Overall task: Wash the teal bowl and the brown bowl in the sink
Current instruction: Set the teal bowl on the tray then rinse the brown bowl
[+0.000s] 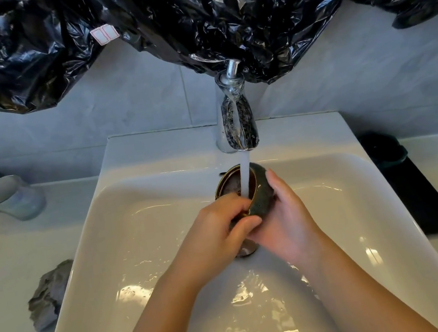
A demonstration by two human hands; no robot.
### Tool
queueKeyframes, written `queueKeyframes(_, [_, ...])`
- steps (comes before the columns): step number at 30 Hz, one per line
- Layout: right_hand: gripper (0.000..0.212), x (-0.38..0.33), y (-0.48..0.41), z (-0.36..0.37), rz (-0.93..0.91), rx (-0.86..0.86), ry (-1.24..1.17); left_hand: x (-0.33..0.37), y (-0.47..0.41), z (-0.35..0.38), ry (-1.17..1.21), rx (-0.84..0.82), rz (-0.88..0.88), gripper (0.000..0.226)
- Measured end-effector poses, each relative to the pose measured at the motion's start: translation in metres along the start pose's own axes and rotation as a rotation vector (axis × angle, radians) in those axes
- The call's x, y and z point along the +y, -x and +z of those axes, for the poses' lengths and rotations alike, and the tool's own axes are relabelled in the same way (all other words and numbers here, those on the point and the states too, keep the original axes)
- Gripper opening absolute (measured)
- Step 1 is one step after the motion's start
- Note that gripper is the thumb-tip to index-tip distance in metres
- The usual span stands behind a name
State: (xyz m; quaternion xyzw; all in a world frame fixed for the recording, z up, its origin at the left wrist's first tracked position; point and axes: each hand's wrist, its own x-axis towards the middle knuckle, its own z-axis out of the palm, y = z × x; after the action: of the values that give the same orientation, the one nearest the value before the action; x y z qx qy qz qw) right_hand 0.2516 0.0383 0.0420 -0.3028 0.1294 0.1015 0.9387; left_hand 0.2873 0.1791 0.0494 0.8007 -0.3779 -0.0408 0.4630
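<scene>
I hold the brown bowl [259,199], brown inside and dark speckled outside, tilted on its side over the white sink [137,237]. Water runs from the chrome faucet [236,122] into the bowl's mouth. My left hand [221,223] grips the near rim, fingers curled inside and thumb on the outside. My right hand [283,213] cups the bowl's outer wall and base, thumb up along its side. A dark teal bowl [384,148] sits on the counter to the right, at the far end of a black mat.
The black mat [426,200] runs along the right counter. A glass tumbler [5,195] stands at the left, and a crumpled grey cloth [48,294] lies by the sink's left rim. Black plastic sheeting [186,12] hangs above the faucet. The drain [245,250] lies under my hands.
</scene>
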Motion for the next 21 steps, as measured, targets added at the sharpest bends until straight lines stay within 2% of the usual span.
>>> queueKeyframes(2, [0.045,0.002,0.0,0.0,-0.003,-0.048,0.072,0.003,-0.001,0.002,0.031,0.068,-0.01,0.018])
queueKeyframes(3, [0.05,0.004,0.0,0.001,-0.016,-0.046,0.126,0.005,-0.002,0.001,0.086,0.115,-0.065,0.021])
queueKeyframes(6, [0.087,0.008,-0.003,0.0,-0.041,0.016,0.338,0.01,-0.006,-0.006,0.361,0.307,-0.279,0.039])
queueKeyframes(8, [0.088,0.009,-0.004,-0.002,-0.094,0.014,0.414,0.012,-0.007,-0.008,0.553,0.395,-0.404,0.047])
queueKeyframes(10, [0.081,0.008,-0.004,-0.002,-0.127,0.031,0.379,0.008,-0.007,-0.005,0.744,0.318,-0.443,0.049])
queueKeyframes(12, [0.078,0.006,-0.006,-0.004,-0.08,0.092,0.316,0.006,-0.005,0.0,0.892,0.162,-0.4,0.037])
queueKeyframes(13, [0.08,0.004,-0.007,-0.006,-0.037,0.128,0.286,0.005,-0.005,0.001,0.92,0.086,-0.369,0.034])
queueKeyframes(15, [0.083,0.003,-0.009,-0.009,0.023,0.163,0.259,0.005,-0.004,0.001,0.878,-0.006,-0.327,0.044])
queueKeyframes(21, [0.075,0.005,-0.008,-0.001,0.022,0.207,0.439,0.013,-0.007,0.007,0.701,0.123,-0.429,0.028])
